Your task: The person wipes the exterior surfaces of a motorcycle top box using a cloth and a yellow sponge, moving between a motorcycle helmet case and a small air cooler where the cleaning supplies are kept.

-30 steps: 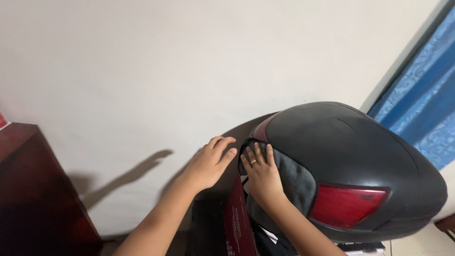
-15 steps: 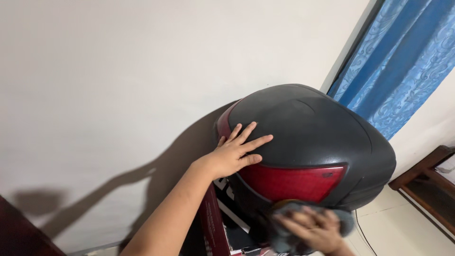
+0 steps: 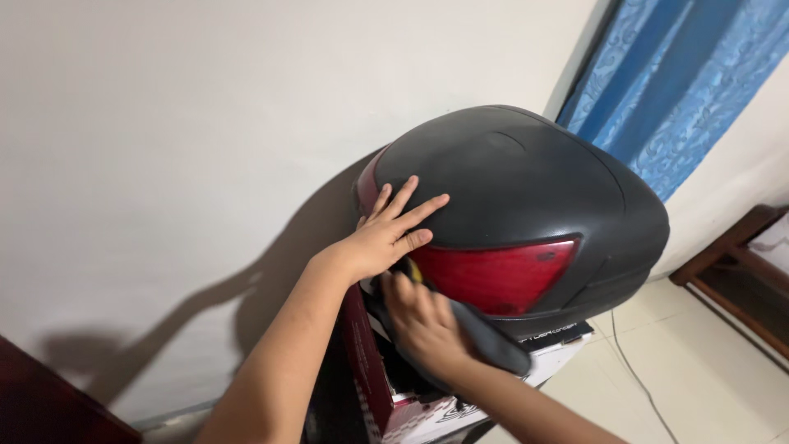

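Soft, even indoor light fills the frame, moderately bright, with no hard highlights. The plain off-white wall [image 3: 205,123] across the upper left is evenly lit and slightly warm in tone. A broad, diffuse grey shadow of the arm runs diagonally across the wall's lower left, with soft edges, and a darker shadow sits just behind the rounded matte black plastic case [image 3: 526,181], which shows only a faint sheen on its top. Its glossy red reflector panel [image 3: 501,275] catches a mild gleam. The right hand [image 3: 423,321] at lower centre is slightly motion-blurred. The patterned blue curtain [image 3: 674,74] at upper right looks saturated and reasonably sharp.
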